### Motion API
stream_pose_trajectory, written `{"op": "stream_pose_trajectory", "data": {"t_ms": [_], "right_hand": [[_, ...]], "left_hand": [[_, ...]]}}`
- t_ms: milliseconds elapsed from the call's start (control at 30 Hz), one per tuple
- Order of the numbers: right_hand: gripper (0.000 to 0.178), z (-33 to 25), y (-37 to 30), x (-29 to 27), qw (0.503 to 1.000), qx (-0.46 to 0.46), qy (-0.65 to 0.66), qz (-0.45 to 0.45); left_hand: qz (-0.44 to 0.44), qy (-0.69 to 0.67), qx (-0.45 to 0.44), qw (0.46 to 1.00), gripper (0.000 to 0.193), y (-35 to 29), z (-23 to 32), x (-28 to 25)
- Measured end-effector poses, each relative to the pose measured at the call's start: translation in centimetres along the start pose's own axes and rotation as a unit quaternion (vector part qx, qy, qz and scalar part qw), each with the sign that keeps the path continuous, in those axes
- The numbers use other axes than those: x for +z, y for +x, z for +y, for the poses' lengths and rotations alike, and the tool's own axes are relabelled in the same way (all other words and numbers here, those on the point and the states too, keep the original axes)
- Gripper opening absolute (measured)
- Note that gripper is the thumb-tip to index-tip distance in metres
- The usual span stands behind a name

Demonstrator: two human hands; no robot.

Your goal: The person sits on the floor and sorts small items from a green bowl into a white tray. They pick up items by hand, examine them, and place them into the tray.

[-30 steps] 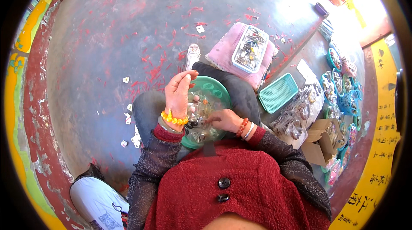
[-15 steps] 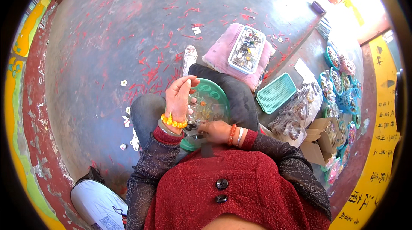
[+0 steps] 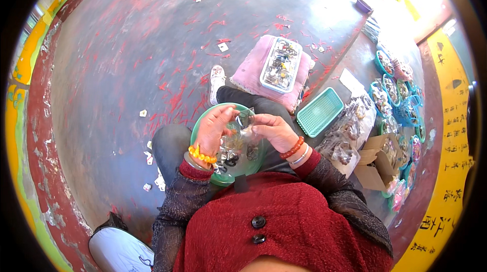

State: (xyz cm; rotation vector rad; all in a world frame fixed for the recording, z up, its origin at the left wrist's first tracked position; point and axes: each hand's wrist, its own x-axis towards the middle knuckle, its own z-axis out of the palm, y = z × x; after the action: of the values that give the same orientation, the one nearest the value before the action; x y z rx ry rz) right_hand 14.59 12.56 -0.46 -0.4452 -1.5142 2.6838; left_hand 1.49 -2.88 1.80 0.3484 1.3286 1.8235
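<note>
A green basin [image 3: 203, 120] rests on my lap, with small dark and shiny pieces and clear plastic lying in it. Over it, my left hand [image 3: 212, 129] and my right hand [image 3: 276, 132] come close together, fingertips pinched. Between them is a small clear plastic bag [image 3: 245, 118], gripped from both sides. Something dark shows at the bag, too small to name. Yellow beads circle my left wrist; red beads and a pale bangle are on the right one.
Ahead, a clear tray [image 3: 264, 76] of small pieces sits on a pink cushion [image 3: 248, 71]. To the right are a turquoise basket [image 3: 320, 112], plastic bags [image 3: 347, 132], a cardboard box [image 3: 368, 175] and several filled blue baskets [image 3: 407, 113]. Red scraps litter the floor.
My right hand has risen out of the basin and met the left one. The left hand has lowered slightly. The clear bag is now held between both.
</note>
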Motion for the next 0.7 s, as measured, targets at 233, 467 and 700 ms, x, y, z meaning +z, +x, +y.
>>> {"op": "stream_pose_trajectory", "data": {"t_ms": [233, 467, 700], "right_hand": [[0.027, 0.1, 0.7, 0.0, 0.997, -0.036, -0.068, 0.012], [0.013, 0.8, 0.1, 0.9, 0.994, -0.034, -0.068, 0.084], [0.013, 1.2, 0.2, 1.2, 0.862, -0.265, -0.407, 0.143]], "left_hand": [[0.016, -0.042, -0.081, 0.996, 0.015, -0.2, -0.5, 0.6], [0.032, -0.107, -0.055, 0.992, 0.015, 0.0, -0.7, 0.5], [0.038, -0.155, -0.051, 0.986, 0.016, 0.2, -1.6, -0.3]]}}
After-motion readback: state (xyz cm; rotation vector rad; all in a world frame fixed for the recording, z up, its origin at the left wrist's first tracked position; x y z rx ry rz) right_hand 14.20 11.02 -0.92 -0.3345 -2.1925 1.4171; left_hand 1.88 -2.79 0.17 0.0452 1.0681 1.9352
